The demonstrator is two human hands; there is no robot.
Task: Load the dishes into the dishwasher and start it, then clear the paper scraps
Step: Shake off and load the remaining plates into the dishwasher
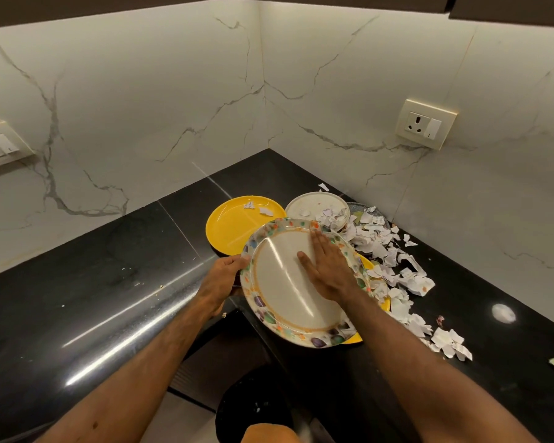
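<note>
**Operator:** Which step is in hand?

**Technician:** Loading, at the preparation stage, by my judgement. The floral plate (285,282) is held above the inner edge of the desk (93,282), overlapping a yellow plate (234,225) behind it. The left hand (221,276) grips the left rim, thumb on top. The right hand (328,266) lies flat on the plate's face with its fingers straight and close together, gripping nothing. Paper scraps (394,266) are heaped just to the right, and some lie on the small white plate (311,203).

**Operator:** Orientation of the plate?

**Technician:** It is round, so it has no long axis. The face points up toward the camera. It seems tilted, with the near rim lower, though the wide lens makes the angle uncertain.

**Operator:** What does the next move require?

**Technician:** Lift the right hand off the face and take a second grip on the rim. Then carry the plate to the dishwasher, which is not in view. The dark round container (250,404) below may be a bin.
</note>
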